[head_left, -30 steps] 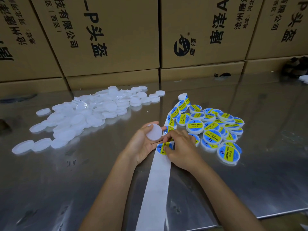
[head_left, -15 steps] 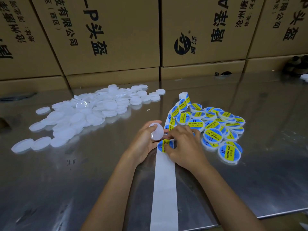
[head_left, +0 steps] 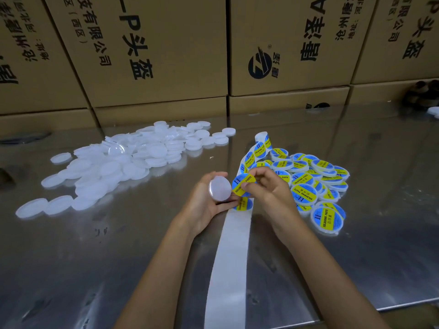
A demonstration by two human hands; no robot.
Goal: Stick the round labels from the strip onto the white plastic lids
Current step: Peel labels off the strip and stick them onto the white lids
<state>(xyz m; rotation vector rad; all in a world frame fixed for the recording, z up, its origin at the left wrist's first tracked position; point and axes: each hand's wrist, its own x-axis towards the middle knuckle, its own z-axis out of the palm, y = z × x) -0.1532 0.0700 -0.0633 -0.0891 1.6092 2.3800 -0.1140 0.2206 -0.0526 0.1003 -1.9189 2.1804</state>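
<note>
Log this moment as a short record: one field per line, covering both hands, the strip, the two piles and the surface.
left hand: holds one blank lid, flat face toward the label
right hand: pinches a peeled blue and yellow label beside that lid, not yet stuck on
strip: white backing runs toward the camera, bare in the near part; labels remain at its far end
blank lids: loose heap on the left
labelled lids: heap on the right
surface: shiny metal table
behind: cardboard boxes
</note>
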